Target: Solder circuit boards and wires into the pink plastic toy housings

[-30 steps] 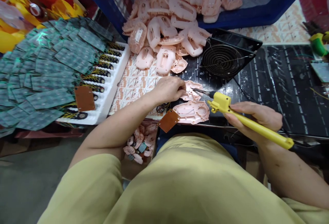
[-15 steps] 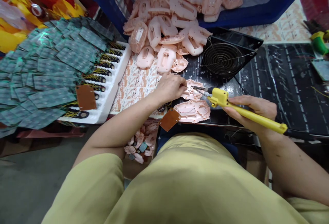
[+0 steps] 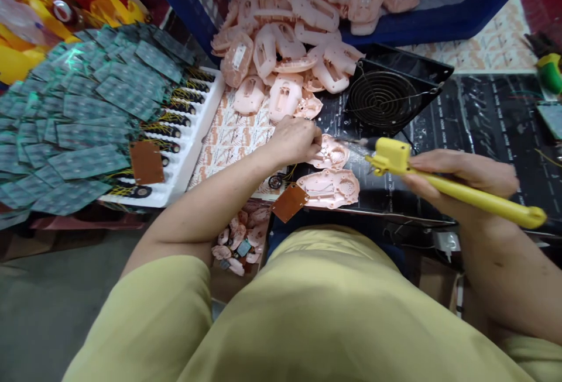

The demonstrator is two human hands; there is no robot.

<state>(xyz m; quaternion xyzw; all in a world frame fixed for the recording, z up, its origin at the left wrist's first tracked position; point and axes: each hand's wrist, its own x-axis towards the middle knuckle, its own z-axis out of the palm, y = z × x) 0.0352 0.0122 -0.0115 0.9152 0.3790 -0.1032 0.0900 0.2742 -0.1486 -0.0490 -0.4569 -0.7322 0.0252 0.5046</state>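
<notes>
The yellow-green shirt (image 3: 325, 306) is plain and softly creased, with short, loose sleeves (image 3: 171, 297).

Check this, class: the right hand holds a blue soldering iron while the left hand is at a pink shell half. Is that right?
No: the head view shows that the soldering iron in the right hand is yellow, not blue. The left hand is indeed at a pink shell half.

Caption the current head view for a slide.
Yellow tool in the right hand, left hand at a pink shell, black fan beyond.
</notes>
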